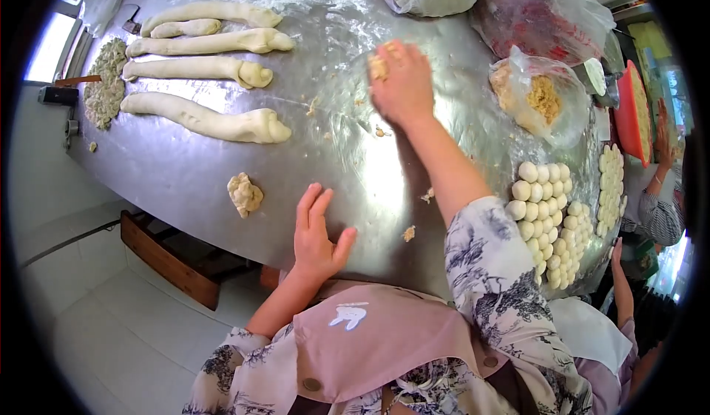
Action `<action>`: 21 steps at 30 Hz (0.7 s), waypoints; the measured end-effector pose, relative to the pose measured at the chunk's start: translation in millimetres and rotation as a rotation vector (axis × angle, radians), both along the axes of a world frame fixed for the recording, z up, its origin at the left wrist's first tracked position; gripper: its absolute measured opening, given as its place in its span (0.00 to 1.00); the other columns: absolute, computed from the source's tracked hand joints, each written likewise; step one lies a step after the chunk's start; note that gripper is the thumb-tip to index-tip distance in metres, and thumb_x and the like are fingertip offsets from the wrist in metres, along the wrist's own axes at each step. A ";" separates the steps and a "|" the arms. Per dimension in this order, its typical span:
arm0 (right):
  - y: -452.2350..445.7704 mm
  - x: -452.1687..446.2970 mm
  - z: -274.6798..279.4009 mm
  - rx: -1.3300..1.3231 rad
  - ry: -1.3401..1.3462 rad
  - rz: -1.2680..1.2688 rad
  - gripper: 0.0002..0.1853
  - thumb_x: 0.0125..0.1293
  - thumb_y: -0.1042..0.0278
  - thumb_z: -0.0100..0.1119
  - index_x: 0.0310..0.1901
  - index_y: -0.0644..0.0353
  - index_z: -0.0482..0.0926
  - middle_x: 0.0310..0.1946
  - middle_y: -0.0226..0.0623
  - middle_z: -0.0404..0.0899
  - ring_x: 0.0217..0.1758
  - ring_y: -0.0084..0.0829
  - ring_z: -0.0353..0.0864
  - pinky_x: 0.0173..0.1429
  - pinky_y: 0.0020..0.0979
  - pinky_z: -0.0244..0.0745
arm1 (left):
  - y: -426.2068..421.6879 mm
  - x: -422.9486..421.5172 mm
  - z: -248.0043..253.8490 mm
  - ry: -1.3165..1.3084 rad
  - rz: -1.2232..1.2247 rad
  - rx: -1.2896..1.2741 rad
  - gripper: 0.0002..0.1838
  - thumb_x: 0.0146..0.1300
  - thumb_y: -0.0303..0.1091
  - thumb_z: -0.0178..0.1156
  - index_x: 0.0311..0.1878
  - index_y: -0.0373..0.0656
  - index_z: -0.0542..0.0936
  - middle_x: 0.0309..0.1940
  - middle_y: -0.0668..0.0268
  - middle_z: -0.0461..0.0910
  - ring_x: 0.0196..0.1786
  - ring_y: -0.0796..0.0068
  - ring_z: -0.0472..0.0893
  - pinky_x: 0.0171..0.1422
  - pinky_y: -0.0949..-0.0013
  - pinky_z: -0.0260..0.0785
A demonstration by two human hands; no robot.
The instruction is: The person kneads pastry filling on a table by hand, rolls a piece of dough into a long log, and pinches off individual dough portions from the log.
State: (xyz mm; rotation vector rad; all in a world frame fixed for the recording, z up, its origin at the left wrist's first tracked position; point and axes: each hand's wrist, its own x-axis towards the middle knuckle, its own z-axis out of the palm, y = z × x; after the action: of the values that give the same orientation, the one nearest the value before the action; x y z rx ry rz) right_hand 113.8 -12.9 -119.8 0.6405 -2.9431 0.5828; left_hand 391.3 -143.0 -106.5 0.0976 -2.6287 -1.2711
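My right hand (403, 86) reaches out over the steel table (325, 171), with its fingers closed around a yellowish, doughy lump (379, 67) that shows at the finger side. Whether the lump touches the metal is hard to see. My left hand (316, 237) is near the table's front edge, fingers spread and holding nothing. To its left lies a small torn piece of dough (244, 194). Several long dough rolls (207, 117) lie side by side at the upper left. Small yellowish crumbs (409, 234) are scattered between and around my hands.
Rows of small dough balls (543, 211) stand at the right, beside flattened pieces (611, 186). A plastic bag of yellow filling (543, 100) sits behind them, near a red basin (634, 115). Co-workers' arms (658, 171) show at far right. A wooden bench (168, 260) is below left.
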 end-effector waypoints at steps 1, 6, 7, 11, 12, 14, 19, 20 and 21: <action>-4.0 12.9 0.7 -0.037 0.053 0.083 0.25 0.62 0.58 0.61 0.61 0.52 0.81 0.68 0.41 0.72 0.72 0.52 0.67 0.75 0.51 0.60 | 0.3 -6.0 -3.0 0.015 0.013 -0.008 0.35 0.59 0.35 0.67 0.68 0.33 0.68 0.70 0.42 0.64 0.72 0.42 0.67 0.74 0.50 0.62; 21.6 90.1 -0.5 -0.143 0.063 0.284 0.27 0.59 0.64 0.65 0.63 0.51 0.79 0.71 0.40 0.69 0.76 0.51 0.64 0.78 0.52 0.58 | -3.1 -72.3 -0.8 0.049 0.058 -0.091 0.37 0.63 0.35 0.64 0.72 0.31 0.64 0.74 0.37 0.58 0.75 0.36 0.61 0.77 0.47 0.57; 30.8 101.1 2.7 -0.143 0.032 0.280 0.28 0.59 0.64 0.65 0.64 0.50 0.78 0.71 0.40 0.69 0.76 0.51 0.64 0.78 0.51 0.57 | -2.9 -87.3 -5.9 0.034 0.073 -0.138 0.37 0.64 0.37 0.64 0.73 0.31 0.63 0.74 0.37 0.57 0.76 0.36 0.59 0.78 0.46 0.55; 72.4 134.7 21.6 -0.028 -0.093 0.213 0.30 0.62 0.55 0.64 0.67 0.47 0.75 0.72 0.40 0.67 0.79 0.49 0.60 0.81 0.57 0.50 | 4.5 -134.9 -26.0 -0.037 0.148 -0.410 0.40 0.68 0.47 0.62 0.75 0.30 0.60 0.76 0.35 0.55 0.79 0.36 0.55 0.81 0.43 0.46; 84.0 144.5 25.4 0.005 -0.118 0.188 0.31 0.63 0.53 0.64 0.68 0.47 0.74 0.73 0.40 0.67 0.79 0.49 0.59 0.81 0.59 0.48 | 8.2 -140.5 -27.8 -0.060 0.170 -0.498 0.41 0.69 0.49 0.61 0.75 0.30 0.60 0.76 0.35 0.55 0.79 0.37 0.54 0.81 0.42 0.44; 108.0 167.1 28.5 -0.028 -0.147 0.099 0.37 0.63 0.44 0.64 0.72 0.45 0.69 0.77 0.45 0.57 0.81 0.59 0.51 0.79 0.67 0.40 | 14.7 -145.7 -28.8 -0.031 0.060 -0.380 0.42 0.70 0.53 0.58 0.76 0.31 0.59 0.77 0.37 0.55 0.80 0.37 0.52 0.83 0.43 0.42; 111.3 248.4 39.0 0.014 -0.171 -0.086 0.48 0.55 0.33 0.68 0.74 0.44 0.64 0.80 0.54 0.48 0.80 0.73 0.42 0.73 0.77 0.39 | 30.5 -143.0 -24.3 -0.003 -0.213 -0.158 0.41 0.74 0.56 0.53 0.77 0.33 0.58 0.78 0.43 0.57 0.81 0.40 0.52 0.84 0.45 0.38; 103.4 257.1 29.6 0.023 -0.141 -0.069 0.48 0.54 0.32 0.68 0.74 0.44 0.65 0.79 0.54 0.49 0.80 0.73 0.42 0.72 0.77 0.40 | 32.9 -144.0 -23.0 -0.018 -0.239 -0.077 0.40 0.75 0.55 0.52 0.77 0.34 0.58 0.78 0.45 0.57 0.81 0.41 0.52 0.84 0.45 0.38; 92.9 264.3 17.9 0.032 -0.111 -0.052 0.49 0.53 0.31 0.69 0.74 0.44 0.65 0.79 0.54 0.49 0.79 0.72 0.42 0.72 0.78 0.41 | 34.6 -144.1 -20.8 -0.034 -0.264 0.004 0.39 0.75 0.54 0.51 0.78 0.35 0.58 0.78 0.46 0.58 0.81 0.42 0.53 0.84 0.45 0.38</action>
State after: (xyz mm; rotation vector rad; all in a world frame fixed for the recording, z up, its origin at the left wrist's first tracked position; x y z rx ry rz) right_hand 378.1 80.1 -101.9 0.5505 -3.0679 0.5855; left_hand 247.2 -108.5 -127.3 -0.2379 -2.7378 -1.3643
